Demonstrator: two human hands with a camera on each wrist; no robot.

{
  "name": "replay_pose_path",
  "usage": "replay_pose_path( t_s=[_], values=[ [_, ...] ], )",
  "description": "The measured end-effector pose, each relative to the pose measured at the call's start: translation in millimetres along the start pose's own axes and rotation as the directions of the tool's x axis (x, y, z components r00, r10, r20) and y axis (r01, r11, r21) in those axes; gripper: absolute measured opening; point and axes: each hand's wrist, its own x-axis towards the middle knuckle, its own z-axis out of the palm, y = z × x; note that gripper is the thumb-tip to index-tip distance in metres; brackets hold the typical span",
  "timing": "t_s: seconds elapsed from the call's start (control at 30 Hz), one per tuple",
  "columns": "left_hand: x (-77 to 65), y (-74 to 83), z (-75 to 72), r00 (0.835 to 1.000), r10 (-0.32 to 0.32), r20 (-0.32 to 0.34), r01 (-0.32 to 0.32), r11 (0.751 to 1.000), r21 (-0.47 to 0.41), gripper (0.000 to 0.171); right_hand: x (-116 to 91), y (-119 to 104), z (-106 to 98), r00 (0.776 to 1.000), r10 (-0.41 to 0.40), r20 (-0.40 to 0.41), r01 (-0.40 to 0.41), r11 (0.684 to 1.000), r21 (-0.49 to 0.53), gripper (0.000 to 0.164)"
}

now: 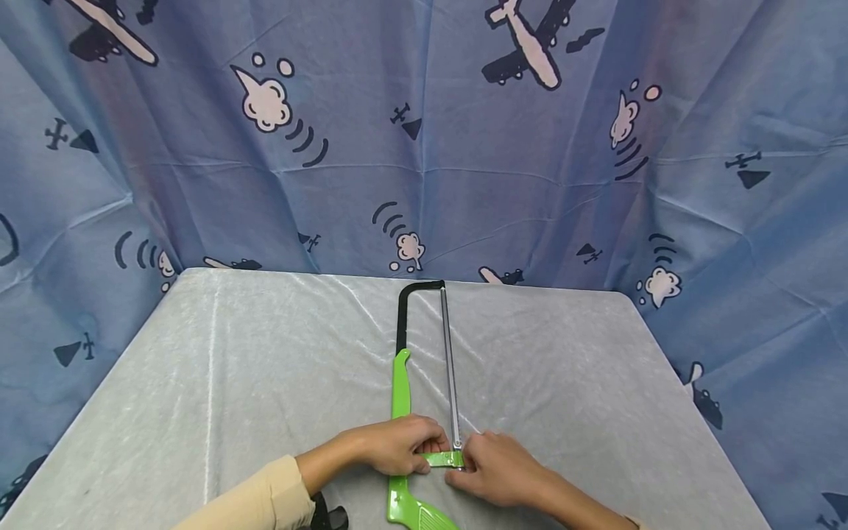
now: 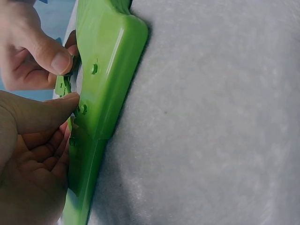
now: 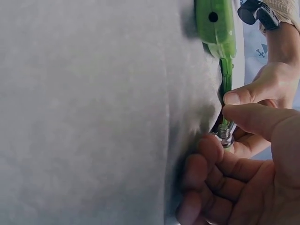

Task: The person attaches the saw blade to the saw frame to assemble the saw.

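Note:
A hacksaw (image 1: 400, 386) with a green handle, black front bow and silver blade (image 1: 449, 353) lies lengthwise on the table, its bow pointing away. My left hand (image 1: 407, 445) reaches over the handle and pinches the green crosspiece (image 1: 444, 459) near the blade's lower end. At the crosspiece's outer end my right hand (image 1: 500, 471) has thumb and curled fingers around a threaded metal screw (image 3: 225, 133), seen in the right wrist view. In the left wrist view, both thumbs are beside the green handle (image 2: 101, 79); the fingertips are partly hidden.
A pale grey velvety cloth (image 1: 285, 353) covers the table, with a raised crease along its left side. Behind hangs a blue curtain (image 1: 358, 96) printed with airplanes. A black strapped device (image 1: 327, 515) sits by the left wrist.

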Motion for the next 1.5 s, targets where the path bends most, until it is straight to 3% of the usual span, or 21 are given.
replay_pose_path(
  t_s=[0.53,1.5],
  values=[
    [1.3,1.4,-0.7,1.0,-0.025,0.01,0.025,1.0,0.001,0.025,-1,11,-2,0.994,0.016,0.108,-0.041,0.97,0.238,0.048],
    [1.6,3.1,-1.3,0.999,-0.034,0.01,0.034,0.999,0.006,0.026,1,13,-2,0.989,0.002,0.149,-0.046,0.955,0.294,0.037]
  ],
)
